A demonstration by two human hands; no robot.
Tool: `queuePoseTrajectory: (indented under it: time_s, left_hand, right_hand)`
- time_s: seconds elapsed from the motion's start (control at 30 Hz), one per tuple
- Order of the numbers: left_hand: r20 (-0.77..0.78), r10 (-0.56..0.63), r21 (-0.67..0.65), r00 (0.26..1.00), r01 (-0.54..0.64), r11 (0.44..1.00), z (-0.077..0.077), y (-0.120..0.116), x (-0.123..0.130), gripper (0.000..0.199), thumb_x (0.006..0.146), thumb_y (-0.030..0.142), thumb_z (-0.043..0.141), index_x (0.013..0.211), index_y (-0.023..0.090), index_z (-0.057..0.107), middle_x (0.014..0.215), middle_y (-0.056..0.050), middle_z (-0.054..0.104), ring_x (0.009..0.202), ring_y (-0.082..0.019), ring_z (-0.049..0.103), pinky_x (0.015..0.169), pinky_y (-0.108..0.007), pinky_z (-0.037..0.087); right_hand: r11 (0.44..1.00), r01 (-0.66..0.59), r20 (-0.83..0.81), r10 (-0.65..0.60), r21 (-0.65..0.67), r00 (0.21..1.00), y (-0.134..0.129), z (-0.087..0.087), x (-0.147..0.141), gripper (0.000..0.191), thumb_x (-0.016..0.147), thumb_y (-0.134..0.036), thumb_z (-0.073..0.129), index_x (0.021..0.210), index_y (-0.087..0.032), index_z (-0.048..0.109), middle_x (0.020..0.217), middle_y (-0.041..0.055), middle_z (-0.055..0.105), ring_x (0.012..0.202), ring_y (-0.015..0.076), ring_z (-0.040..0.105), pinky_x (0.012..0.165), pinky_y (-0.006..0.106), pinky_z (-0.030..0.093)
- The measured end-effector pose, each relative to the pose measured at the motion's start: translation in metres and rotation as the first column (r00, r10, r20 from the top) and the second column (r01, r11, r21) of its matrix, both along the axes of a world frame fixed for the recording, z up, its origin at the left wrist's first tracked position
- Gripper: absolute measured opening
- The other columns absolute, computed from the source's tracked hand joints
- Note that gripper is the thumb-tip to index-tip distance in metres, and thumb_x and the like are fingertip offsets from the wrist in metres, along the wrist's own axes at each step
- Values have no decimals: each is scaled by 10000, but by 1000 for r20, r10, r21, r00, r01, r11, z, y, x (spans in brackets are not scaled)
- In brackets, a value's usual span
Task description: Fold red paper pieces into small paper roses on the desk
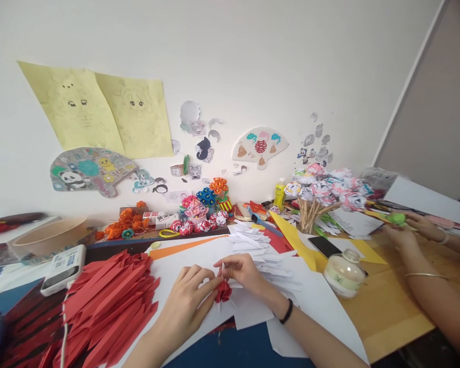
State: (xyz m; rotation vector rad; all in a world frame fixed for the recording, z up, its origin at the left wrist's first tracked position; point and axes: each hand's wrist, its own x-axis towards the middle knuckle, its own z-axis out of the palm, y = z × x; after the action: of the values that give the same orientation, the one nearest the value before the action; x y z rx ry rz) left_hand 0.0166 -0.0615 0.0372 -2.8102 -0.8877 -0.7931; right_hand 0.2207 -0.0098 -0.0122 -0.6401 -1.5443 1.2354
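Note:
A small red and white folded paper piece is held between both hands above white paper sheets. My left hand has its fingers closed on the piece's left side. From the right, my right hand pinches at the top of it, thumb and fingertips together near a white tip. A pile of red paper strips lies to the left of my hands. Behind and right of them are stacked white paper strips.
At the right, another person's hands hold something green. A glass jar and a black phone stand or lie nearby. Paper flowers on sticks are behind. A white device and a bowl are left.

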Motion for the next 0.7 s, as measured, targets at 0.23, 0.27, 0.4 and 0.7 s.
queuePoseTrajectory:
  time_s: [0.23,0.27,0.4,0.7]
  left_hand:
    - [7,-10,39,1000,10,999,-5,3,0,316,974,154,454,1260,239,559,1031,-50,629,872,-186,515,725,-327,365]
    - [10,-9,47,1000,9,999,-6,3,0,317,977,156,452,1263,240,558,1027,-49,630,865,-183,516,722,-325,365]
    - [15,0,56,1000,-1,998,-7,5,0,318,982,151,436,1259,237,566,1015,-49,635,851,-179,514,721,-326,366]
    - [44,31,-54,999,-29,998,-4,0,1,340,984,179,441,1297,266,538,1066,-56,621,910,-199,500,763,-354,364]
  right_hand:
    - [1000,27,29,-27,-2,999,0,-1,0,339,759,-439,787,944,-156,765,744,44,694,679,145,637,648,243,522]
    - [1000,26,29,-26,0,999,0,-1,1,339,760,-441,786,943,-157,765,750,44,694,681,146,637,645,243,520]
    - [1000,25,39,-25,0,999,0,-3,1,330,771,-439,777,951,-163,760,765,43,696,696,147,638,661,247,518]
    - [994,96,56,-93,-52,994,-1,1,2,315,729,-441,797,872,-164,750,733,38,694,687,158,644,654,256,515]
